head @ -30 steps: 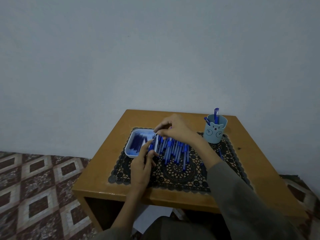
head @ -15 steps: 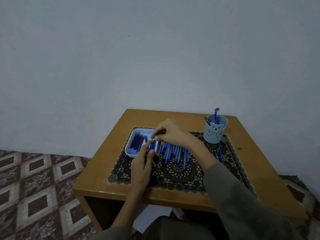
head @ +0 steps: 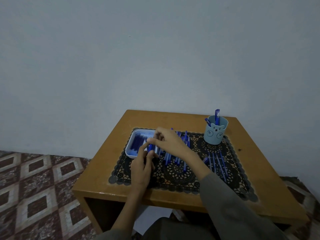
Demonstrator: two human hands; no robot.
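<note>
- Both hands meet right over the near-right corner of the tray (head: pixel 133 154), and that is where the work is.
- The left hand (head: pixel 141 168) grips a blue pen (head: pixel 151 147), fingers curled round the barrel, holding it upright-ish just above the tray's right rim. It reads as the steadying hand.
- The right hand (head: pixel 170 142) comes across from the tray's right, thumb and fingertips pinched on that same pen's upper end. Whether it nips a tip, a cap or a refill there is too small to tell.
- Inside the tray lie dark blue refills (head: pixel 137 142), stacked lengthwise toward its left wall, likely kept close so each pen can be served without a long reach.
- Just right of the tray, a row of pens (head: pixel 174 157) lies side by side on the lace mat (head: pixel 180 174), partly under the right wrist.
- Further right of the tray, a few more loose pens (head: pixel 218 161) lie apart from the row, possibly a separate batch.
- Well right of the tray and further back stands the bear cup (head: pixel 214 133) with a couple of pens standing in it, probably the finished ones.
- My judgement: one pen is being opened or fitted, with most of the row yet to go.
</note>
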